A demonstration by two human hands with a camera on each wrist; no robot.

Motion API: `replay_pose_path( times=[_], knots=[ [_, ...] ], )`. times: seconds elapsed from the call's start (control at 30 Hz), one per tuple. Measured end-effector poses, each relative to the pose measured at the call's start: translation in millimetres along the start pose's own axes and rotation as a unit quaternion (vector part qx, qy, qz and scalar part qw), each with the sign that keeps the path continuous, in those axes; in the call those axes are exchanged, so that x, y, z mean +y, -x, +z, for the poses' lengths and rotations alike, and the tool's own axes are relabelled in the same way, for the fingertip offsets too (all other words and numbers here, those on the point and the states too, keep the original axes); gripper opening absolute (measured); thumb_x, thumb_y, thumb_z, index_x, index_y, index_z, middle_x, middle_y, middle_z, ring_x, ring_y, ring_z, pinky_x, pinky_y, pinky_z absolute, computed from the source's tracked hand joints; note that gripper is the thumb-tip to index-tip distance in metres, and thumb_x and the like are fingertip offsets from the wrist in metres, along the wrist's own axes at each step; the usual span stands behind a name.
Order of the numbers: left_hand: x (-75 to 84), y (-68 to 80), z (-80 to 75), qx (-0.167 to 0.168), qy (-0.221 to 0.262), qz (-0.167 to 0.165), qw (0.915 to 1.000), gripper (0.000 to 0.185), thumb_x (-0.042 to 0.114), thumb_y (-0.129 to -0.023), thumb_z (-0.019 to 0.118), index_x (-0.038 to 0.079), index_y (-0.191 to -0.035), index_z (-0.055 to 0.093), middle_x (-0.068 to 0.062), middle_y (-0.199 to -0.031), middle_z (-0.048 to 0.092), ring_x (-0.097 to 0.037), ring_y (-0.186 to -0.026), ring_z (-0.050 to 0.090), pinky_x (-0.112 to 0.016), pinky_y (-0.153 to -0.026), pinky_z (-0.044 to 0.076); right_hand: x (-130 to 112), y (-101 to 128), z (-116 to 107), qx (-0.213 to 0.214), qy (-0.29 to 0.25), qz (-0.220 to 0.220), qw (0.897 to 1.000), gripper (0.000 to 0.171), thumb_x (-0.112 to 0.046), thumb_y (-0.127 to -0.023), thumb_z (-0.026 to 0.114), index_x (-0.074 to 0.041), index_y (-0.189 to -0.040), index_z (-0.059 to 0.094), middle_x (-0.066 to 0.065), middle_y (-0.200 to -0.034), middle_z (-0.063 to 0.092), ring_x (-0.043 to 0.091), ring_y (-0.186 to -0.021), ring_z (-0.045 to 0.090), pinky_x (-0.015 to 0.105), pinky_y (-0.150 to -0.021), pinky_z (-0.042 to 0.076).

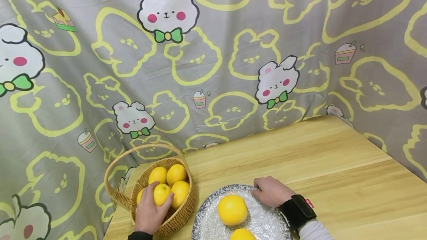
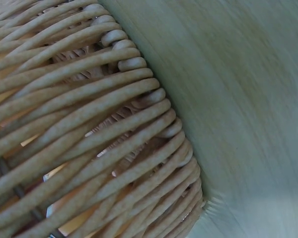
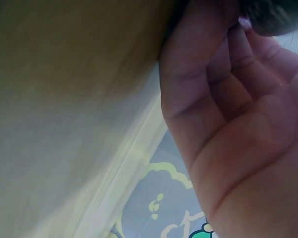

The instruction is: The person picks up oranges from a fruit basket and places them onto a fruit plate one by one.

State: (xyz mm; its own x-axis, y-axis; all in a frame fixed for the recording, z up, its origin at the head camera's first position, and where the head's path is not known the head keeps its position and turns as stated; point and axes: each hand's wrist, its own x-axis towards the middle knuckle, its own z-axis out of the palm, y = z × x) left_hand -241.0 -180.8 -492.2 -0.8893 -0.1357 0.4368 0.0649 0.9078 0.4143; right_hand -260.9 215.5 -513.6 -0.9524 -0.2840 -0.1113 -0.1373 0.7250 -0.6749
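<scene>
In the head view, a wicker basket point(image 1: 181, 214) with a tall arched handle holds several oranges. My left hand point(image 1: 151, 210) reaches into it, thumb and fingers curved around one orange point(image 1: 161, 194) on top of the others. The left wrist view is filled by the basket's woven side point(image 2: 89, 129). To the right stands a speckled grey plate point(image 1: 210, 210) with a dark blue rim, bearing two oranges, one whole point(image 1: 232, 210) and another point(image 1: 242, 235) cut off by the frame. My right hand point(image 1: 271, 192) holds the plate's far right rim, its fingers point(image 3: 188, 74) curled beneath the edge.
The basket and plate stand side by side on a wood-grain table point(image 1: 333, 173). Behind the table and along its right side hangs a grey curtain point(image 1: 220, 21) with cartoon rabbits. A black band point(image 1: 298, 212) wraps my right wrist.
</scene>
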Motion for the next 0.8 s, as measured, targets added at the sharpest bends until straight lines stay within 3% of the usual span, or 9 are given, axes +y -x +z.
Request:
replay_pose_path(
  times=[0.8],
  knots=[
    [1.0,2.1,1.9,0.024,0.005,0.023,0.9994,0.056,0.034,-0.084,0.084,0.01,-0.129,0.06,-0.014,-0.111,0.066,-0.025,-0.085,0.065,-0.035,-0.06,0.048,-2.2,1.3,0.2,-0.006,-0.004,0.008,1.0,0.011,-0.023,-0.099,0.067,-0.015,-0.092,0.066,0.003,-0.067,0.056,0.016,-0.058,0.047,0.032,-0.06,0.037]
  ],
)
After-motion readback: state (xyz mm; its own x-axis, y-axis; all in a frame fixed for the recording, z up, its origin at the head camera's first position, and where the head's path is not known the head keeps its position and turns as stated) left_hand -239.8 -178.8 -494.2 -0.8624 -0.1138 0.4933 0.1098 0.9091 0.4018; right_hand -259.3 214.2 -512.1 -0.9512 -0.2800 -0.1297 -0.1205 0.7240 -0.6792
